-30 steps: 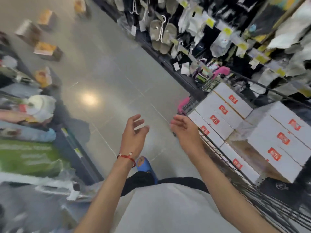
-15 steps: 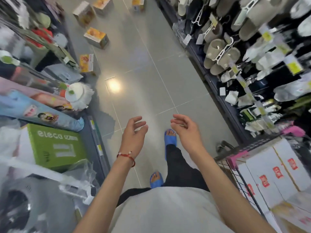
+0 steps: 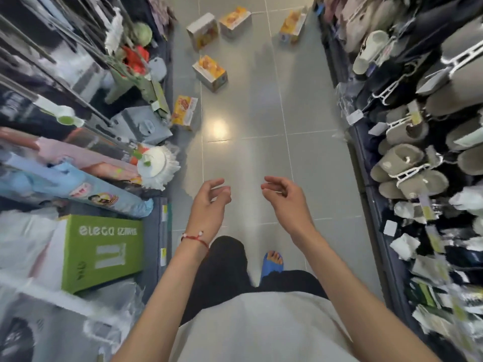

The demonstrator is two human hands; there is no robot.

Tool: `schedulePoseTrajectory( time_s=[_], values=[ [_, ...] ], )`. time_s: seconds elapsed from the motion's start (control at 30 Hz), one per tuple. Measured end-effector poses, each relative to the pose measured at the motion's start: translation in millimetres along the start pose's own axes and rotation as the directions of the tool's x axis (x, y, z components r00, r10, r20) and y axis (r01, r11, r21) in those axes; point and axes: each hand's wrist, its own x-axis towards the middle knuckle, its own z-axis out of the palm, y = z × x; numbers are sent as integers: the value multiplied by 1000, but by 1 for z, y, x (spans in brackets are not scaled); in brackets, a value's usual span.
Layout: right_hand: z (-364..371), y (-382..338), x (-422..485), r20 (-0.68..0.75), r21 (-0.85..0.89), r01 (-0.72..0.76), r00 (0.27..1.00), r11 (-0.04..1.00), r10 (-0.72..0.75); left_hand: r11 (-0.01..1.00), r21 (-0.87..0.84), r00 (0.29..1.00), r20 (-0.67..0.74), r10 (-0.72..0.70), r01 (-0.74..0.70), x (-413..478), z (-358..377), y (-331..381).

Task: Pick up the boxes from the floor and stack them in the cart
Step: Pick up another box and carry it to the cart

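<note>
- Loosely curled, the fingers (image 3: 222,190) of the left hand (image 3: 209,202) stand a little apart from one another and hold nothing.
- The right hand (image 3: 285,199) mirrors it: its fingers (image 3: 271,188) bend inward, slack and parted, with nothing between them.
- Both hands hang in the air side by side above the floor, palms turned toward each other, with a clear gap between the two sets of fingertips.
- A red string bracelet (image 3: 194,237) with white beads circles the left wrist; both forearms are bare.
- Beneath the arms show a pale shirt, dark trousers and one foot in a blue sandal (image 3: 273,262).
- The grey tiled floor (image 3: 248,158) runs up the aisle, with a bright patch of glare ahead of the hands.
- The boxes, five of them, white with orange-yellow print, all lie on that floor, well apart from the hands.
- The nearest box (image 3: 184,113) stands tilted at the foot of the left shelving.
- A second box (image 3: 210,73) lies just beyond it, further out in the aisle.
- Three far boxes are scattered at the top of the view, two (image 3: 202,31) toward the left and one toward the right.
- On the left shelving sit a round white mop head (image 3: 156,165) and a green carton (image 3: 104,246); on the right, grey slippers (image 3: 407,163) hang on white hangers.
</note>
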Motion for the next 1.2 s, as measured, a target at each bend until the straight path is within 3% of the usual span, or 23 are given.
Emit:
schedulePoseTrajectory(
  time_s=[0.37,0.8,1.03,1.2],
  values=[
    [66,-100,196,91,-140,-17,995,990,30,975,-196,988,-91,-124,105,196,-39,72],
    [143,-213,402,204,-198,-40,976,979,81,944,-279,963,-146,-225,178,388,-73,178],
    [170,-270,536,354,-337,-38,921,941,164,873,-405,891,-239,-387,270,489,-68,224],
    [202,-313,609,483,-473,59,852,879,203,814,-517,824,-318,-469,264,551,-73,242]
  ],
)
